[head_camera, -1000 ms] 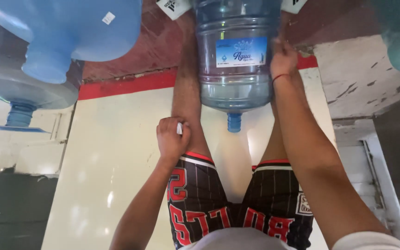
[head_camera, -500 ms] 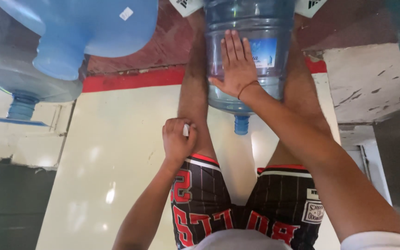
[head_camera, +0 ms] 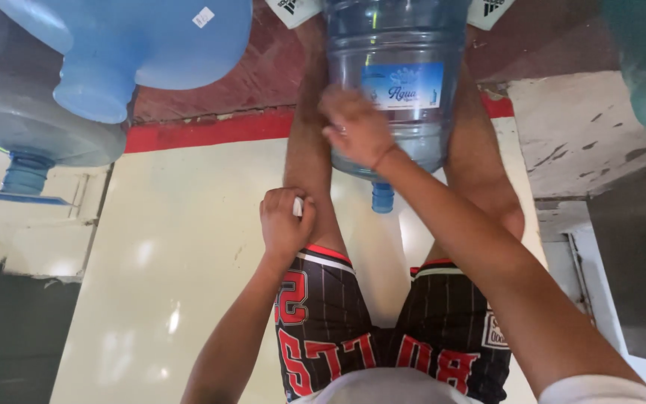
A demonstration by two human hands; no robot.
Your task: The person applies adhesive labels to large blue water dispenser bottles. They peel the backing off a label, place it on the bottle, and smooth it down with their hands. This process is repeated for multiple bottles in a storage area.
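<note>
While the clear water jug sits between the person's shins on the floor, the right hand lies on its side just beside the blue-and-white label; grip is not closed around anything, fingers bent and resting on the plastic (image blurred there, so finger detail is unclear). Jug's blue cap points toward the camera. Left hand is clenched into a fist on a small white object, resting against the left leg just above the hem of the black shorts. Two more blue jugs upper left, well apart from both hands. Red stripe crosses the floor.
</note>
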